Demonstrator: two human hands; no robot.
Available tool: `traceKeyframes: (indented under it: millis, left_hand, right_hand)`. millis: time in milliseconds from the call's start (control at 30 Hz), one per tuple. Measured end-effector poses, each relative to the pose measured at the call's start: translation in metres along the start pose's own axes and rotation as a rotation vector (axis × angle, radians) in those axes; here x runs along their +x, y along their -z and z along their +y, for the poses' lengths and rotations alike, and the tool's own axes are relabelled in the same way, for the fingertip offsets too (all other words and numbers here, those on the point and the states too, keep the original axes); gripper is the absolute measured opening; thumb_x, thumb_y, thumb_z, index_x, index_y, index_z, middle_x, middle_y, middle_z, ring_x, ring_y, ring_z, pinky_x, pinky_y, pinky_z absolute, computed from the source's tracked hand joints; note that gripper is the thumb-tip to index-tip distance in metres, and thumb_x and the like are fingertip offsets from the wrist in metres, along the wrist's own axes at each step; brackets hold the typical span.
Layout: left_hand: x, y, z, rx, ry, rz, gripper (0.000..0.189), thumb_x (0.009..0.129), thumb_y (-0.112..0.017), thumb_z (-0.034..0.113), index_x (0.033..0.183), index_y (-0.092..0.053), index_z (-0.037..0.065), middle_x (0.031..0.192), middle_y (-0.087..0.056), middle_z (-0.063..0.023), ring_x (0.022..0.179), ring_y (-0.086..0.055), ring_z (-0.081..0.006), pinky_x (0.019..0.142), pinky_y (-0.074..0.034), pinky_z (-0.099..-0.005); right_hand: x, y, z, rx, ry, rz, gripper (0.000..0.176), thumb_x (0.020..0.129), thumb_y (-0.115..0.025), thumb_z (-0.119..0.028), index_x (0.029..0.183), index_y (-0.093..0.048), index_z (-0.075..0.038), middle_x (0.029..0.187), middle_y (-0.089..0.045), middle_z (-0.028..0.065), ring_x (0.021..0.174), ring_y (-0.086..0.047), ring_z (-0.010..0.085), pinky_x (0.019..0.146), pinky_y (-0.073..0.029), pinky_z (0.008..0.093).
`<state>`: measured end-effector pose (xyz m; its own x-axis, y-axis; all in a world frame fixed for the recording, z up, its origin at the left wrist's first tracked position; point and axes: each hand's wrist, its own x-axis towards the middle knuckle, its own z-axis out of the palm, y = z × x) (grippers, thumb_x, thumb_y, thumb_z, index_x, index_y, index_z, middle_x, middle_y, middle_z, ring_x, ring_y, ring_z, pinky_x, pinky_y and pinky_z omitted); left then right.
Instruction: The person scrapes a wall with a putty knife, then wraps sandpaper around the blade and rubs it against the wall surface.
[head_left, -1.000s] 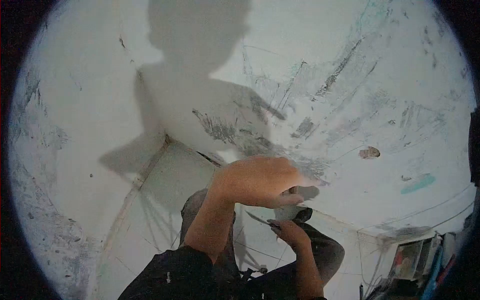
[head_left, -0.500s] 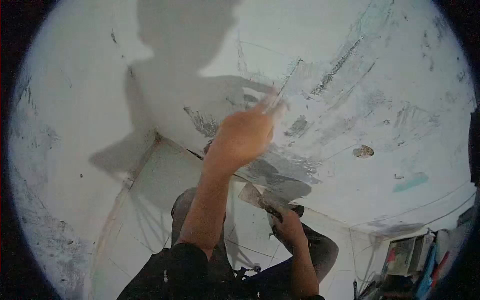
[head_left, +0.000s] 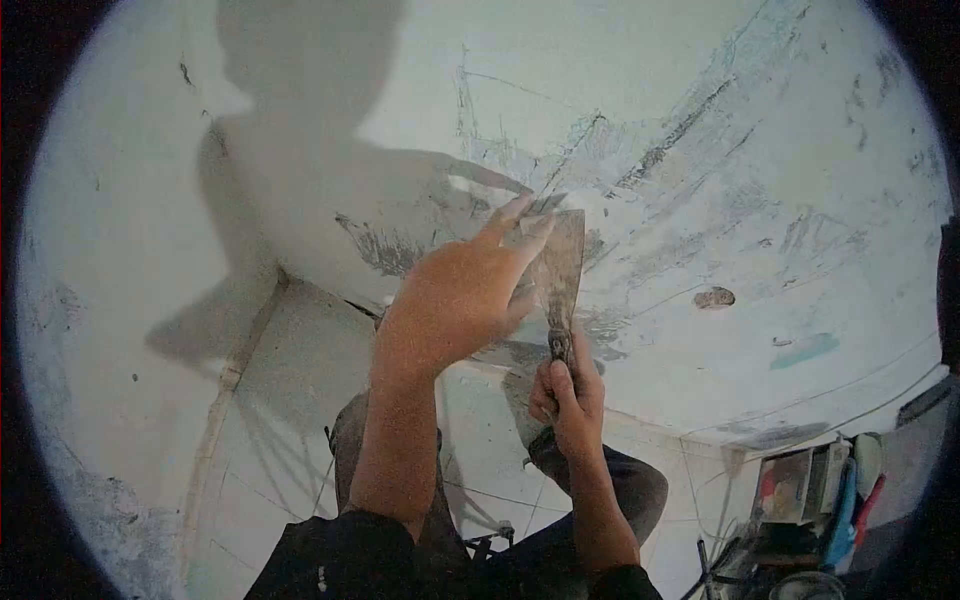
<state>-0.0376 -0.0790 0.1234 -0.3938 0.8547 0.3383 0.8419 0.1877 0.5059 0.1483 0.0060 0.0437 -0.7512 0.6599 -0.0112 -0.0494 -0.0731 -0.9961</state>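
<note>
My right hand (head_left: 568, 400) is wrapped round the dark handle of a putty knife (head_left: 562, 265), whose worn, stained blade points up in front of the wall. To its left, my left hand (head_left: 460, 295) reaches to the patchy wall (head_left: 660, 240) with fingers apart and slightly bent. Its fingertips look whitish and overlap a white smear near the top of the blade. Grey scuffs and dark cracks surround that spot on the wall.
A hole (head_left: 714, 298) marks the wall to the right. Below are my bent knees (head_left: 630, 490) over the tiled floor (head_left: 300, 400). A rack of mixed items (head_left: 810, 490) stands at lower right, and a cable (head_left: 870, 410) runs along the wall above it.
My right hand has raised the putty knife from near my knee to beside my left hand, its blade turning upright. My left hand's fingers have spread, and the view has shifted slightly.
</note>
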Motion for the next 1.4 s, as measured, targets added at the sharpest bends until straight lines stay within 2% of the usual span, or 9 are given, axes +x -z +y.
traceKeyframes:
  millis: [200, 267, 300, 533, 667, 833, 1267, 1333, 1400]
  left_hand:
    - [0.002, 0.004, 0.004, 0.03, 0.022, 0.011, 0.068, 0.086, -0.06, 0.034, 0.145, -0.037, 0.009, 0.154, -0.028, -0.0098, 0.114, -0.058, -0.0323, 0.093, -0.05, -0.0426]
    - [0.001, 0.013, 0.007, -0.008, 0.081, -0.113, 0.07, 0.086, -0.059, 0.033, 0.146, -0.034, 0.008, 0.154, -0.027, -0.0098, 0.106, -0.062, -0.0319, 0.088, -0.052, -0.042]
    - [0.001, 0.009, 0.005, 0.061, 0.019, -0.043, 0.069, 0.087, -0.058, 0.031, 0.147, -0.033, 0.008, 0.155, -0.026, -0.01, 0.096, -0.066, -0.0318, 0.083, -0.054, -0.0415]
    - [0.007, 0.006, 0.014, -0.022, 0.102, 0.008, 0.07, 0.087, -0.058, 0.03, 0.148, -0.03, 0.008, 0.153, -0.028, -0.0117, 0.092, -0.067, -0.0329, 0.08, -0.055, -0.0408]
    - [-0.002, 0.01, 0.014, -0.002, 0.047, -0.023, 0.07, 0.087, -0.057, 0.03, 0.146, -0.031, 0.005, 0.15, -0.034, -0.013, 0.09, -0.066, -0.0345, 0.078, -0.054, -0.0414]
    - [-0.004, 0.012, 0.013, -0.076, 0.04, 0.0, 0.065, 0.086, -0.057, 0.03, 0.142, -0.038, 0.002, 0.149, -0.037, -0.0084, 0.084, -0.067, -0.0315, 0.076, -0.054, -0.0406]
    - [0.002, 0.01, 0.02, -0.078, 0.066, -0.031, 0.063, 0.089, -0.056, 0.031, 0.142, -0.037, 0.002, 0.148, -0.039, -0.0089, 0.093, -0.067, -0.0314, 0.083, -0.054, -0.0408]
    - [0.0, 0.004, 0.017, 0.01, -0.002, 0.042, 0.062, 0.09, -0.055, 0.03, 0.142, -0.037, 0.002, 0.146, -0.04, -0.0102, 0.099, -0.065, -0.0317, 0.086, -0.053, -0.0405]
    - [0.0, 0.003, 0.013, -0.076, -0.034, 0.091, 0.061, 0.09, -0.055, 0.029, 0.142, -0.038, 0.003, 0.146, -0.041, -0.0098, 0.102, -0.064, -0.0312, 0.086, -0.053, -0.04]
  right_hand:
    - [0.028, -0.032, -0.002, 0.177, 0.075, -0.017, 0.058, 0.103, -0.042, -0.027, 0.152, -0.017, -0.008, 0.066, -0.034, -0.0032, 0.048, -0.031, 0.0058, 0.041, -0.028, 0.0228]
    - [0.029, -0.037, 0.006, 0.228, 0.14, -0.006, 0.06, 0.103, -0.043, -0.028, 0.152, -0.016, -0.006, 0.064, -0.033, -0.0039, 0.047, -0.03, 0.0058, 0.04, -0.026, 0.0224]
    - [0.029, -0.041, 0.008, 0.219, 0.167, 0.02, 0.06, 0.102, -0.044, -0.03, 0.15, -0.019, -0.002, 0.063, -0.033, -0.0042, 0.047, -0.031, 0.0053, 0.04, -0.026, 0.0221]
    - [0.043, -0.045, 0.002, -0.059, 0.288, 0.153, 0.054, 0.102, -0.044, -0.021, 0.148, -0.025, 0.001, 0.064, -0.04, -0.0024, 0.047, -0.034, 0.0047, 0.039, -0.028, 0.021]
    - [0.021, -0.041, 0.009, 0.165, 0.138, 0.113, 0.055, 0.103, -0.042, -0.02, 0.148, -0.021, 0.003, 0.062, -0.04, -0.0018, 0.046, -0.035, 0.0054, 0.039, -0.029, 0.0218]
    - [-0.009, -0.038, 0.016, 0.117, 0.097, 0.101, 0.054, 0.103, -0.041, -0.019, 0.148, -0.021, 0.003, 0.06, -0.039, -0.0008, 0.044, -0.034, 0.0059, 0.038, -0.03, 0.0228]
    - [0.035, -0.056, -0.012, 0.146, 0.191, 0.222, 0.054, 0.102, -0.043, -0.017, 0.149, -0.021, 0.001, 0.061, -0.038, -0.0022, 0.044, -0.033, 0.0049, 0.039, -0.029, 0.023]
    - [0.031, -0.05, -0.002, -0.121, 0.272, 0.185, 0.055, 0.102, -0.043, -0.016, 0.15, -0.021, -0.001, 0.061, -0.038, -0.0034, 0.045, -0.033, 0.0045, 0.039, -0.029, 0.0221]
    - [0.015, -0.046, 0.0, 0.017, 0.186, 0.194, 0.054, 0.102, -0.043, -0.017, 0.149, -0.021, 0.0, 0.061, -0.036, -0.004, 0.045, -0.032, 0.0043, 0.039, -0.028, 0.0217]
